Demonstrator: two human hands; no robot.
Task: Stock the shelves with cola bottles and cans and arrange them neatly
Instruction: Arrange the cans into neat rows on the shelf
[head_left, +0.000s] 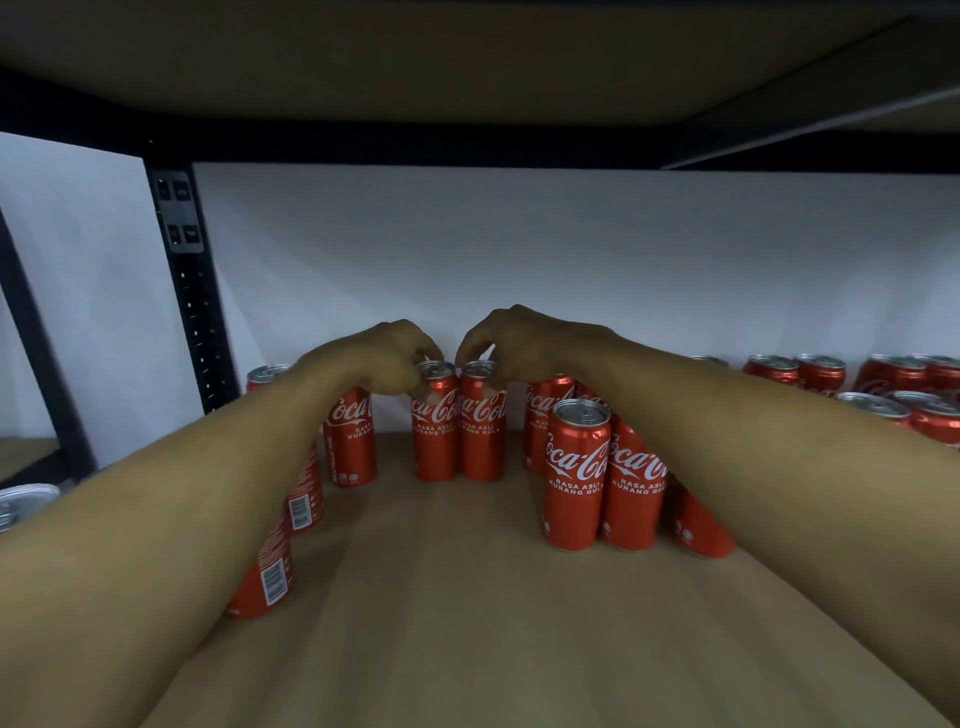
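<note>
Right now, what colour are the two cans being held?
The cans are red with white lettering, seen in head view.

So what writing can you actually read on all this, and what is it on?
"Coca-Cola": front can, also left middle can and right middle can, partly wrapped out of sight.
"RASA ASLI KURANG GULA": under the logo on the front can.
Barcode digits on the left-edge can: too small to read.

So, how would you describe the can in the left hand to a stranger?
On the brown shelf board, near the white wall, two cans stand touching. It is the left can, its rim pinched by the left hand; the right hand holds the right can.
</note>
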